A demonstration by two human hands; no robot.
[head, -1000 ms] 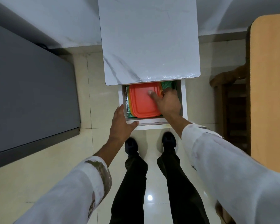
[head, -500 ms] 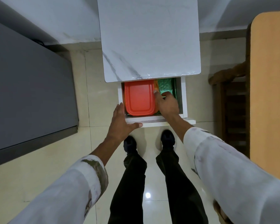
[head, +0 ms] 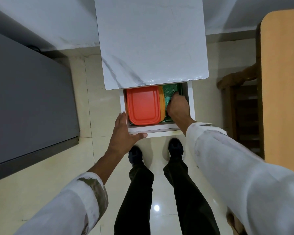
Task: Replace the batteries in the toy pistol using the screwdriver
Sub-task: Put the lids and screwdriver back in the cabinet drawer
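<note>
Under the marble worktop the drawer is pulled out, left hand flat on its front corner, fingers straight. Right hand is down inside, right of the orange box, fingers curled round the screwdriver, thin shaft poking out over the green liner.

Glossy marble-look tabletop, matt orange plastic lid
</note>
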